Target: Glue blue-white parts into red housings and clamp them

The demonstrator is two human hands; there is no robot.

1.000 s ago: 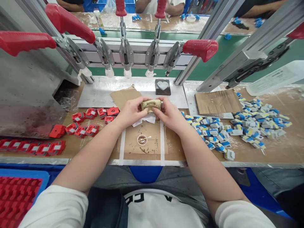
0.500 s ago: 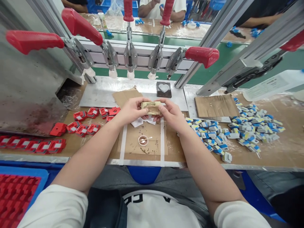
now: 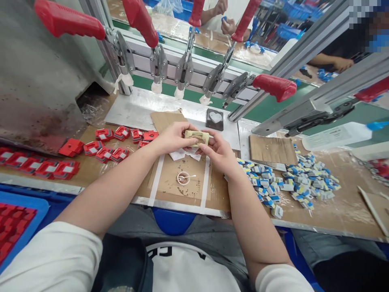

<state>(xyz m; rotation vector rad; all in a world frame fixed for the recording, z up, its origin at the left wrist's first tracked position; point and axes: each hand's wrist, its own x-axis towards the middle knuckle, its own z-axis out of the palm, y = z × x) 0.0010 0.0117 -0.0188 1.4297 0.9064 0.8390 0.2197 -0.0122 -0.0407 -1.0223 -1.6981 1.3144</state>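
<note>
Both my hands grip a small pale-yellow block (image 3: 197, 137) with brown smears on its face, raised over the bench. My left hand (image 3: 176, 138) closes on its left end, thumb across the front. On the right end, my right hand (image 3: 219, 152) has its fingers behind and its thumb at the lower edge. What the block is, I cannot make out. Beneath the hands lie white paper pieces (image 3: 178, 154). Nearer to me, a small round cup (image 3: 183, 178) holds brownish stuff and a white stick, on a stained cardboard sheet (image 3: 170, 190) edged with white tape.
Red-handled toggle clamps (image 3: 185, 61) stand along the back rail. Red parts (image 3: 105, 154) lie at left; blue, white and yellow parts (image 3: 313, 174) are heaped at right. A heart-marked dark block (image 3: 214, 119) sits behind my hands. Across the bench, a co-worker's hands (image 3: 226, 24) hold something blue.
My view has turned and tilted, so the bench appears slanted. Both hands still hold the block, and my right thumb has shifted lower on it.
</note>
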